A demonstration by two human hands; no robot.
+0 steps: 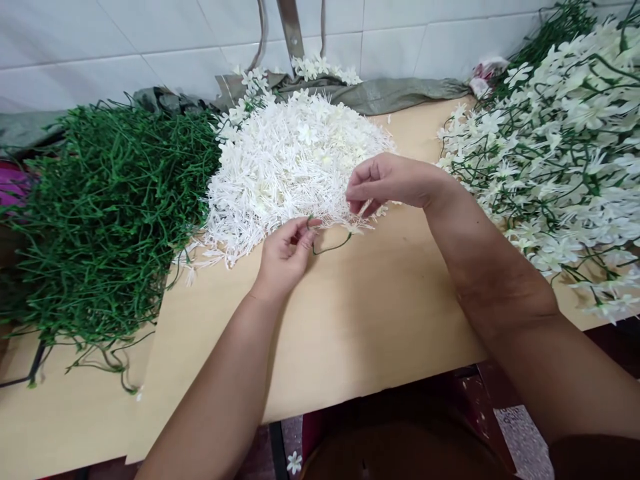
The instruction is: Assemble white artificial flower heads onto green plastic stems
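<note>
Low over the table, my left hand is closed in a pinch on a thin green plastic stem. The stem curves to the right, with a small white artificial flower at its far end. My right hand hovers above and right of that flower, at the right side of a heap of white stamen pieces and petals. Its fingers are curled and the thumb lies against the index finger. Anything between those fingertips is too small to make out.
A big heap of green stems lies on the left. Flowers on stems are piled on the right. Grey-green cloth runs along the tiled wall. One loose flower is below the table's front edge.
</note>
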